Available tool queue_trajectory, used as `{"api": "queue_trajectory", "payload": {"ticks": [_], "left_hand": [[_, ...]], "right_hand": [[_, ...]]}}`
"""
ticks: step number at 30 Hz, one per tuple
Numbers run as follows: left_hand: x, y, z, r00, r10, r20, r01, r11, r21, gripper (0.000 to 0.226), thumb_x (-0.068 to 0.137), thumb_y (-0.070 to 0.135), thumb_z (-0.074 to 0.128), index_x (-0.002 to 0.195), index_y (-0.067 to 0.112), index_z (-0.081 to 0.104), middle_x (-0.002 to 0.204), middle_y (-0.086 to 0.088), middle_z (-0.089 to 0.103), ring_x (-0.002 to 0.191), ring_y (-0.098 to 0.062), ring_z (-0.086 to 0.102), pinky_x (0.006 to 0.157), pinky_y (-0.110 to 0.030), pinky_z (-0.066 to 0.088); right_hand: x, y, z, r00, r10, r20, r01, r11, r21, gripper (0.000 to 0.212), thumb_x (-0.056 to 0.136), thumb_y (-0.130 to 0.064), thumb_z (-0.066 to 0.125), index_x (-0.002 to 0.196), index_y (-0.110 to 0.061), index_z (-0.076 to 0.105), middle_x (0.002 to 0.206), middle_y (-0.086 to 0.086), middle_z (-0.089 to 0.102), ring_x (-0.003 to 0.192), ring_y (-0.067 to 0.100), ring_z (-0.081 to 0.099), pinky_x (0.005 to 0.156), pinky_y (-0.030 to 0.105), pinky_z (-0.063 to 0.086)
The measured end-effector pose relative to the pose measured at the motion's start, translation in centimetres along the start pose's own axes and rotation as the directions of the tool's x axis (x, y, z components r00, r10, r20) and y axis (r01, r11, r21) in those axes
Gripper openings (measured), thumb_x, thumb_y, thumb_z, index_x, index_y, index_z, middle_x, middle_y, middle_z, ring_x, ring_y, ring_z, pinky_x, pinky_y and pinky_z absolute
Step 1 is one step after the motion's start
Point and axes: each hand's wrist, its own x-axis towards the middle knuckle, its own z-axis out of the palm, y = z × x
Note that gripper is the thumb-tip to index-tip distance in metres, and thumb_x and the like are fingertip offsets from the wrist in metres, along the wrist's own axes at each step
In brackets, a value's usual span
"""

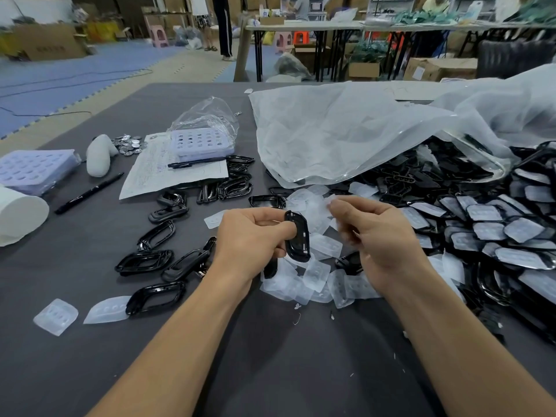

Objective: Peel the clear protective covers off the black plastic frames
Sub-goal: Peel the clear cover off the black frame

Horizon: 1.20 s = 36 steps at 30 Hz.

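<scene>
Our left hand (252,236) grips a black frame (298,237); our right hand (383,236) pinches, seemingly, a blurred clear cover (332,205). Peeled covers (319,275) crowd beneath both.

We see a dark grey table (90,341). A large translucent plastic bag (346,136) lies crumpled across its far right. Left of this bag, a small clear bag (207,115) partly encloses a lilac perforated tray (200,144), which rests on a printed paper sheet (156,173). A black pen (195,162) lies across the sheet. A second black pen (88,193) lies on the table, well apart. We note a pile of silver metal discs (128,145) beside a white lump (99,156). At the left edge are a second lilac tray (33,170) and a white cup (21,215) on its side. Beyond the table are blue floor mats (60,82), a cardboard box (45,42), a pink stool (158,36) and long worktables (304,25).
</scene>
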Motion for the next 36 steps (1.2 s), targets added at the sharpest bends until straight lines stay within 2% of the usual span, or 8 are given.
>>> {"api": "queue_trajectory", "payload": {"ticks": [3, 6, 11, 15, 21, 27, 32, 36], "left_hand": [[-0.1, 0.1, 0.0, 1.000, 0.007, 0.003, -0.007, 1.000, 0.002, 0.021, 0.073, 0.003, 0.082, 0.076, 0.023, 0.083, 0.072, -0.011, 0.077, 0.054, -0.015, 0.061, 0.055, -0.025, 0.055], [-0.2, 0.1, 0.0, 1.000, 0.018, 0.019, -0.018, 1.000, 0.017, 0.019, 0.073, 0.005, 0.081, 0.078, 0.023, 0.083, 0.076, -0.008, 0.079, 0.062, -0.019, 0.067, 0.060, -0.027, 0.057], [-0.2, 0.1, 0.1, 0.999, 0.020, 0.029, -0.021, 0.999, 0.044, 0.018, 0.075, 0.005, 0.080, 0.077, 0.023, 0.083, 0.076, -0.007, 0.079, 0.067, -0.020, 0.069, 0.064, -0.029, 0.058], [-0.3, 0.2, 0.1, 0.999, 0.012, 0.037, -0.014, 0.999, 0.049, 0.016, 0.075, 0.004, 0.080, 0.078, 0.020, 0.083, 0.077, -0.007, 0.079, 0.066, -0.019, 0.068, 0.060, -0.023, 0.055], [-0.4, 0.0, 0.2, 0.999, 0.011, 0.036, -0.014, 0.996, 0.083, 0.016, 0.076, 0.006, 0.078, 0.079, 0.021, 0.083, 0.077, -0.005, 0.080, 0.069, -0.019, 0.071, 0.064, -0.026, 0.058], [-0.4, -0.4, 0.3, 0.997, 0.037, -0.062, -0.033, 0.997, 0.073, 0.015, 0.075, 0.017, 0.083, 0.078, 0.032, 0.081, 0.074, 0.002, 0.079, 0.067, -0.013, 0.074, 0.062, -0.023, 0.059], [-0.6, -0.4, 0.4, 0.998, 0.017, -0.062, -0.014, 0.999, 0.040, 0.010, 0.076, 0.018, 0.084, 0.085, 0.020, 0.079, 0.078, -0.001, 0.080, 0.072, -0.019, 0.078, 0.062, -0.030, 0.062], [-0.8, -0.2, 0.5, 0.999, 0.013, -0.034, -0.014, 1.000, -0.021, 0.013, 0.078, 0.018, 0.086, 0.087, 0.015, 0.078, 0.079, -0.005, 0.080, 0.076, -0.021, 0.079, 0.059, -0.024, 0.058]], "right_hand": [[-0.2, 0.0, 0.3, 0.999, 0.017, 0.032, -0.017, 1.000, -0.018, 0.023, 0.070, -0.039, 0.079, 0.079, -0.018, 0.083, 0.083, 0.002, 0.075, 0.072, 0.018, 0.059, 0.073, 0.031, 0.045], [-0.2, 0.2, 0.3, 1.000, 0.019, 0.020, -0.018, 0.999, -0.038, 0.011, 0.089, -0.012, 0.074, 0.085, -0.018, 0.083, 0.077, 0.002, 0.074, 0.067, 0.016, 0.058, 0.074, 0.033, 0.044], [-0.2, 0.2, 0.4, 0.997, 0.049, 0.057, -0.042, 0.993, -0.108, 0.036, 0.092, 0.004, 0.066, 0.122, -0.015, 0.069, 0.069, 0.001, 0.069, 0.065, 0.014, 0.053, 0.074, 0.032, 0.042], [-0.1, 0.3, 0.4, 0.996, 0.077, 0.047, -0.073, 0.994, -0.085, 0.016, 0.092, 0.006, 0.062, 0.099, -0.007, 0.067, 0.070, 0.002, 0.070, 0.060, 0.013, 0.056, 0.065, 0.029, 0.042], [-0.3, -0.1, 0.2, 0.984, 0.150, 0.096, -0.158, 0.983, 0.088, 0.026, 0.085, 0.010, 0.064, 0.086, -0.015, 0.055, 0.084, 0.015, 0.076, 0.071, 0.024, 0.074, 0.058, 0.025, 0.057], [-0.3, 0.5, 0.7, 0.993, 0.121, 0.008, -0.120, 0.992, -0.037, 0.018, 0.086, 0.000, 0.073, 0.080, -0.014, 0.063, 0.078, 0.008, 0.066, 0.061, 0.013, 0.047, 0.060, 0.026, 0.037], [-0.6, 0.9, 1.4, 0.994, 0.109, 0.013, -0.106, 0.985, -0.135, 0.016, 0.088, -0.010, 0.074, 0.073, -0.014, 0.079, 0.079, 0.008, 0.068, 0.074, 0.020, 0.044, 0.071, 0.029, 0.040], [-0.8, 1.2, 1.6, 0.998, 0.062, -0.010, -0.063, 0.976, -0.209, 0.012, 0.088, -0.010, 0.075, 0.076, -0.010, 0.079, 0.072, 0.007, 0.067, 0.060, 0.013, 0.045, 0.057, 0.020, 0.040]]}}
